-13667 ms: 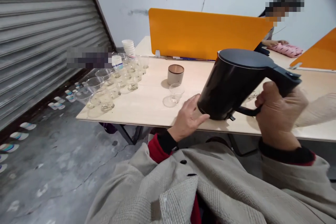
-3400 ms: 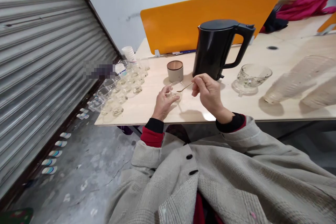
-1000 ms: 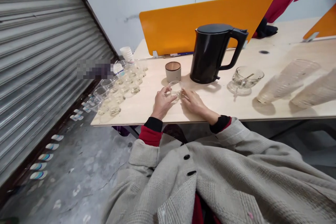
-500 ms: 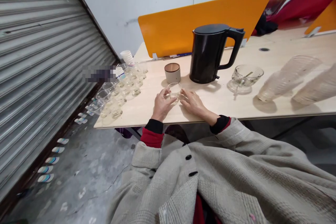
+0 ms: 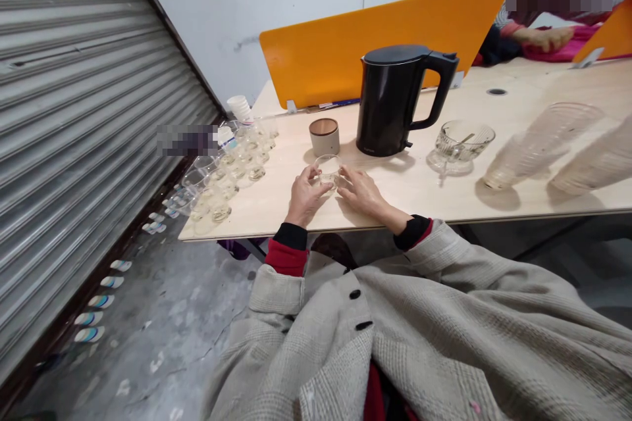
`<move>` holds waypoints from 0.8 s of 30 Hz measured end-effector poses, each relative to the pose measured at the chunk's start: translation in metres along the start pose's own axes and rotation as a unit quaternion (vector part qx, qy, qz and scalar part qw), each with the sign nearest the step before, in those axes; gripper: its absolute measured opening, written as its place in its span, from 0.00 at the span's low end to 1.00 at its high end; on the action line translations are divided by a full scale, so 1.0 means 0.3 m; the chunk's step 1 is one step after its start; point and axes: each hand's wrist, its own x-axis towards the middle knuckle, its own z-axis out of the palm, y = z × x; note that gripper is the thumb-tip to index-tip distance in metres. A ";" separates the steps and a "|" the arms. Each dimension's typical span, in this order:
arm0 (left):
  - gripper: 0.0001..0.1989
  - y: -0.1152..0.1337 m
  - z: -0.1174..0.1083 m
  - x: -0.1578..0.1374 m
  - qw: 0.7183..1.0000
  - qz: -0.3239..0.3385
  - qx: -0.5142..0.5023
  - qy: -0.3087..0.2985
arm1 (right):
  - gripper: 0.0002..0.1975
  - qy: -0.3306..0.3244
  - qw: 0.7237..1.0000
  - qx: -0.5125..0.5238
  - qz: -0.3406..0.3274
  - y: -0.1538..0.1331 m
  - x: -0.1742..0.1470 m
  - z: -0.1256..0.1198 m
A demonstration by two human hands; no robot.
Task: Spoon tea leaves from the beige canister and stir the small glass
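Note:
A small clear plastic cup (image 5: 328, 164) stands upright on the pale wooden table between my hands. My left hand (image 5: 305, 197) is curved round its left side, thumb at the front and fingers at the side. From the right, my right hand (image 5: 363, 192) touches the cup with its fingertips, the palm low over the tabletop. Just behind it is a beige canister (image 5: 325, 139) with a brown inside. A black electric kettle (image 5: 392, 105) stands behind and to the right, its handle pointing right.
Several clear cups (image 5: 220, 212) with a little in the bottom crowd the table's left end, near white paper cups (image 5: 239, 107). A ribbed glass bowl (image 5: 464, 139) and stacked clear cups (image 5: 540, 145) are at right. Behind an orange divider (image 5: 385, 39), another person's hand (image 5: 546, 38) rests on pink cloth.
My hands and the cup stay almost in place. At the far right, the other person has shifted, and a hand on pink cloth now shows.

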 end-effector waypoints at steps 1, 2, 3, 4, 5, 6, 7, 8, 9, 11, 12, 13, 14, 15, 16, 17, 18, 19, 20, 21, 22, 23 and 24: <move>0.25 0.001 0.000 -0.001 1.000 0.002 0.002 0.002 | 0.33 -0.001 1.000 -0.004 0.001 -0.002 0.000 -0.001; 0.24 0.003 0.000 -0.001 1.000 0.005 0.004 0.003 | 0.33 -0.001 1.000 -0.008 0.002 -0.003 0.000 -0.001; 0.24 0.004 0.000 -0.002 1.000 0.007 0.006 0.004 | 0.33 -0.001 1.000 -0.011 0.003 -0.003 0.001 -0.001; 0.23 0.004 0.000 -0.002 1.000 0.008 0.007 0.004 | 0.33 0.000 1.000 -0.013 0.003 -0.001 0.002 0.000; 0.23 0.005 0.000 -0.002 1.000 0.008 0.008 0.004 | 0.34 0.001 1.000 -0.012 0.003 0.001 0.003 0.002; 0.23 0.005 0.000 -0.001 1.000 0.008 0.009 0.005 | 0.34 0.004 1.000 -0.009 0.002 0.005 0.004 0.004; 0.24 0.006 0.000 0.000 1.000 0.008 0.009 0.006 | 0.34 0.007 1.000 -0.005 0.000 0.010 0.005 0.007; 0.24 0.006 0.000 0.001 1.000 0.007 0.008 0.007 | 0.34 0.012 1.000 0.001 -0.003 0.015 0.006 0.010; 0.25 0.007 0.000 0.001 1.000 0.005 0.007 0.006 | 0.34 0.017 1.000 0.008 -0.006 0.020 0.007 0.014; 0.25 0.012 0.001 0.001 1.000 0.003 0.007 0.005 | 0.34 0.026 0.999 0.019 -0.010 0.027 0.008 0.022; 0.24 0.016 0.001 -0.001 1.000 0.003 0.008 0.004 | 0.34 0.028 0.999 0.024 -0.009 0.030 0.009 0.027; 0.24 0.019 0.002 -0.003 1.000 0.005 0.008 0.002 | 0.35 0.029 0.999 0.029 -0.007 0.033 0.009 0.030; 0.25 0.022 0.002 -0.005 1.000 0.009 0.005 0.000 | 0.36 0.028 0.999 0.035 -0.005 0.036 0.010 0.033; 0.26 0.024 0.001 -0.007 1.000 0.015 0.000 -0.001 | 0.37 0.030 0.999 0.041 -0.003 0.039 0.011 0.035; 0.28 0.025 -0.001 -0.008 1.000 0.019 -0.008 0.000 | 0.39 0.034 0.998 0.046 -0.001 0.044 0.012 0.033; 0.30 0.023 -0.005 -0.008 1.000 0.020 -0.016 0.004 | 0.40 0.043 0.998 0.048 0.002 0.050 0.014 0.029; 0.31 0.019 -0.010 -0.006 0.999 0.018 -0.021 0.017 | 0.40 0.056 0.997 0.046 0.005 0.059 0.017 0.022; 0.31 0.013 -0.018 -0.001 0.999 0.015 -0.022 0.037 | 0.41 0.069 0.997 0.040 0.007 0.070 0.020 0.011; 0.30 0.005 -0.029 0.006 0.998 0.014 -0.016 0.063 | 0.40 0.079 0.996 0.027 0.008 0.084 0.023 -0.003; 0.28 -0.005 -0.040 0.015 0.996 0.017 -0.003 0.091 | 0.40 0.082 0.997 0.009 0.009 0.099 0.027 -0.019; 0.26 -0.015 -0.052 0.025 0.993 0.023 0.017 0.115 | 0.39 0.077 0.997 -0.012 0.007 0.115 0.029 -0.035; 0.25 -0.027 -0.062 0.036 0.990 0.030 0.045 0.133 | 0.39 0.066 0.997 -0.034 0.004 0.130 0.031 -0.051; 0.24 -0.038 -0.071 0.045 0.986 0.033 0.086 0.136 | 0.39 0.051 0.997 -0.055 0.000 0.143 0.031 -0.065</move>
